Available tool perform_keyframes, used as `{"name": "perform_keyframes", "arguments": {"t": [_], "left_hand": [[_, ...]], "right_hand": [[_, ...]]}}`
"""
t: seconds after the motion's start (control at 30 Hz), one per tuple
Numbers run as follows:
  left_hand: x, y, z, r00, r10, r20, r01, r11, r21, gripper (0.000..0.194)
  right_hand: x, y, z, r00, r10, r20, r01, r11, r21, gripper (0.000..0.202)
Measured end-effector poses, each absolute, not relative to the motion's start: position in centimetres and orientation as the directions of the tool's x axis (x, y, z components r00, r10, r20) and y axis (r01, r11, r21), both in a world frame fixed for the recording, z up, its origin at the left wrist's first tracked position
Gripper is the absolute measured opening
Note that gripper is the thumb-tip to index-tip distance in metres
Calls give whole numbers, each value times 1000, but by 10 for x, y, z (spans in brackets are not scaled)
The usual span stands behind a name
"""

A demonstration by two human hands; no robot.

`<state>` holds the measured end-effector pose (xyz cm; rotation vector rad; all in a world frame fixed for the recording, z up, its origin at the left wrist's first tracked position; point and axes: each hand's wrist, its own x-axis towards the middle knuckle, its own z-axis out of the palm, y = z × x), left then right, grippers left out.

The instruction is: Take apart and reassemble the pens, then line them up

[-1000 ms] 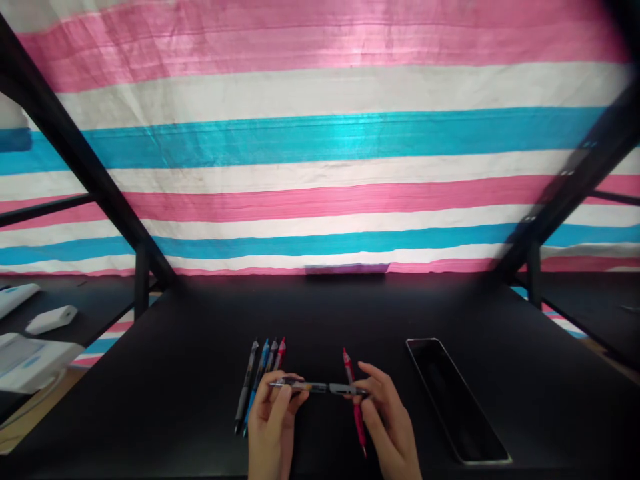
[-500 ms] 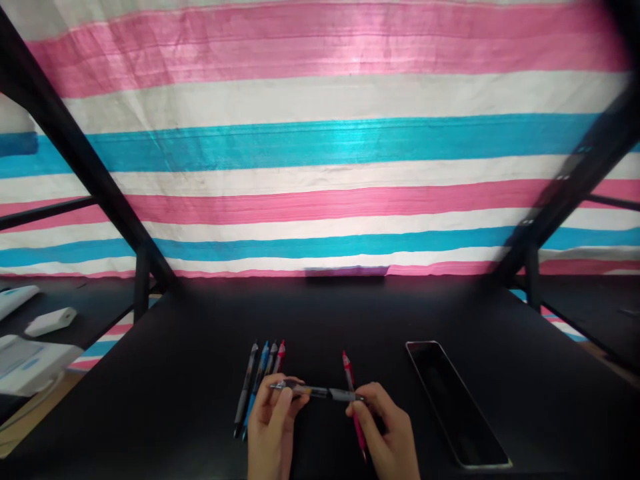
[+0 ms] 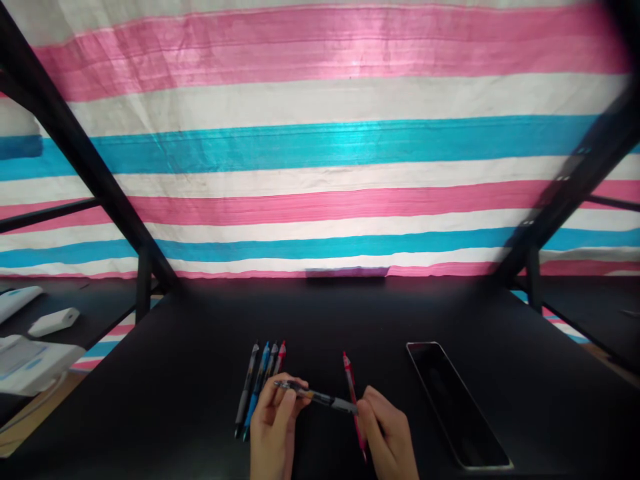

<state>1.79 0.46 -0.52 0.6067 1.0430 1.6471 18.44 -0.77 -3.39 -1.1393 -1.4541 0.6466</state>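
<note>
A black-and-clear click pen [image 3: 327,399] is held up above the table, slanting down to the right. My left hand [image 3: 276,417] is closed on its clip end, thumb in front. At the pen's grey grip end, my right hand [image 3: 384,427] has its fingers pinched; they cover the tip. A red pen [image 3: 349,373] lies on the table behind and partly under my right hand. Beyond my left hand lie a black pen [image 3: 246,390], a blue pen [image 3: 261,377], another black pen [image 3: 271,360] and a second red pen [image 3: 281,357], side by side, some partly hidden.
To the right of my hands, a phone [image 3: 457,403] lies face up with a dark screen. All this is on a black table [image 3: 200,347] with dark frame bars [image 3: 95,167] at both sides. White devices [image 3: 40,363] sit at the left; a striped sheet [image 3: 320,147] hangs behind.
The held pen has tilted, its right end now lower. My right hand has shifted slightly and its fingers have closed in more. The pens on the table and the phone have stayed put.
</note>
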Motion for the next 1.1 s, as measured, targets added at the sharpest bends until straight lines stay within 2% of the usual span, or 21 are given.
{"name": "perform_keyframes", "arguments": {"t": [0.2, 0.33, 0.5, 0.63, 0.73, 0.83, 1.0, 1.1], "left_hand": [[19, 5, -2, -354, 926, -128, -507, -76, 859, 27], [18, 6, -4, -339, 933, -117, -510, -77, 857, 28], [18, 5, -7, -320, 943, -87, -493, -87, 866, 27], [20, 4, -4, -288, 956, -53, -468, -92, 879, 25], [23, 3, 2, -267, 963, -31, -479, -105, 871, 22], [28, 6, 9, -251, 967, -39, -528, -104, 843, 20], [35, 14, 18, -291, 953, -83, -504, -79, 860, 36], [35, 16, 22, -309, 944, -112, -497, -60, 866, 50]], "right_hand": [[184, -8, -28, 67, 899, 432, 315, 392, -864, 33], [182, -10, -35, 43, 894, 445, 329, 408, -852, 44], [180, -17, -51, 289, 860, 421, 319, 328, -889, 37], [183, -15, -46, 145, 923, 357, 254, 314, -915, 57], [184, -13, -39, 181, 908, 377, 240, 331, -913, 55], [181, -11, -30, 134, 889, 437, 282, 389, -877, 55], [180, -7, -19, 34, 843, 537, 425, 474, -771, 49], [182, -7, -21, 35, 841, 541, 389, 487, -782, 46]]}}
